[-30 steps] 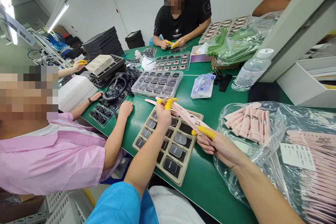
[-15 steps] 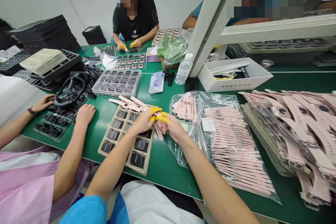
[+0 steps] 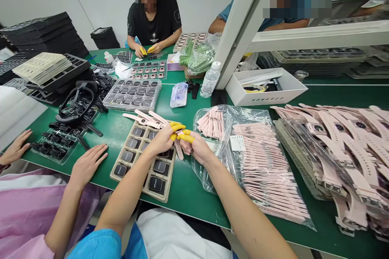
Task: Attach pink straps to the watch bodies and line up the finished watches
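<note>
My left hand, with yellow finger cots, pinches one side of a small watch piece with a pink strap. From the other side my right hand, also in yellow cots, grips the same piece. The pink watch strap hangs down between the two hands; the fingers hide most of the watch body. Below my left hand lies a beige tray with black square watch faces in its pockets. Several pink-strapped watches rest across the tray's far edge.
Right of my hands lies a clear bag of pink straps, then trays heaped with pink watches. A bottle and white box stand behind. At left, a co-worker's hand rests near black watches. Another person sits opposite.
My hands keep hold of the strapped watch, fingers slightly shifted. The left co-worker's hands have drawn back from the black headband and lie flatter. The view has shifted a little.
</note>
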`<state>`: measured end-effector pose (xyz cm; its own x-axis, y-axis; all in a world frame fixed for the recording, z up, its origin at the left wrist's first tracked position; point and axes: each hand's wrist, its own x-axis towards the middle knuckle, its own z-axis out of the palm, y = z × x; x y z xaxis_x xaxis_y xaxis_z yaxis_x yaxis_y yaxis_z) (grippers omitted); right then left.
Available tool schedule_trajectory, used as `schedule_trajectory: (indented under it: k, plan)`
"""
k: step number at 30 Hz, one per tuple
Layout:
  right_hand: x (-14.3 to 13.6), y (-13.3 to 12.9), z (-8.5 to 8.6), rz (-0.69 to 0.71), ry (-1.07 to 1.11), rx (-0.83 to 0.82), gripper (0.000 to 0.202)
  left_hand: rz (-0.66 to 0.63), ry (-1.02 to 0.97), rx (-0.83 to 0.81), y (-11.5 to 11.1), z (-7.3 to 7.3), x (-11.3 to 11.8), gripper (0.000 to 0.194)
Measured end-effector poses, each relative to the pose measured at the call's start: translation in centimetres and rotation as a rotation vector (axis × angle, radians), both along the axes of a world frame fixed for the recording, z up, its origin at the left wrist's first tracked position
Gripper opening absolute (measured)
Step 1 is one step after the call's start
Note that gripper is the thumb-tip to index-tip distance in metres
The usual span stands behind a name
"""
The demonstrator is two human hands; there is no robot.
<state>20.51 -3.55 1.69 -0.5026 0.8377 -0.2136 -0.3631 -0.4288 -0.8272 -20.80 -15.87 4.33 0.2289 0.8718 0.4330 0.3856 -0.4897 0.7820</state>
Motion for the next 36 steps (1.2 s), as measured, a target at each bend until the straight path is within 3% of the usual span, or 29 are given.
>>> schedule_trajectory:
  k: [2, 3, 6, 9, 12, 15, 19, 24, 30, 36]
  plan:
    - [-0.1, 0.0, 0.0, -0.017, -0.002, 0.002, 0.036, 0.051, -0.043, -0.015, -0.3, -0.6, -0.6, 0.058]
    - [-0.1, -0.1, 0.0, -0.023, -0.001, 0.001, 0.036, 0.056, -0.052, 0.001, 0.3, -0.9, 0.7, 0.058]
    - [-0.2, -0.1, -0.2, -0.036, 0.008, -0.004, 0.036, 0.013, -0.028, 0.123, 4.7, -1.2, 9.8, 0.048]
    - [-0.2, -0.1, -0.3, -0.046, 0.031, -0.014, 0.035, -0.089, 0.078, 0.076, 10.0, -1.3, 19.6, 0.038]
    - [-0.2, -0.1, -0.2, -0.05, 0.076, -0.036, 0.033, -0.124, 0.119, 0.048, 13.1, -2.2, 23.9, 0.037]
    - [-0.2, 0.0, -0.2, -0.059, 0.12, -0.054, 0.032, -0.154, 0.156, 0.032, 13.9, -3.3, 23.9, 0.034]
    - [0.0, 0.2, -0.3, -0.06, 0.101, -0.035, 0.032, -0.189, 0.192, 0.047, 14.0, -4.2, 23.1, 0.049]
    - [0.2, 0.3, -0.3, -0.057, -0.006, 0.021, 0.033, -0.185, 0.213, 0.041, 14.1, -4.0, 23.3, 0.047]
    - [0.2, 0.4, -0.4, -0.033, 0.148, -0.091, 0.031, -0.192, 0.236, 0.045, 14.0, -4.1, 23.3, 0.049]
    - [0.2, 0.4, -0.6, -0.041, 0.14, -0.099, 0.033, -0.235, 0.191, -0.01, 14.0, -4.0, 22.9, 0.045]
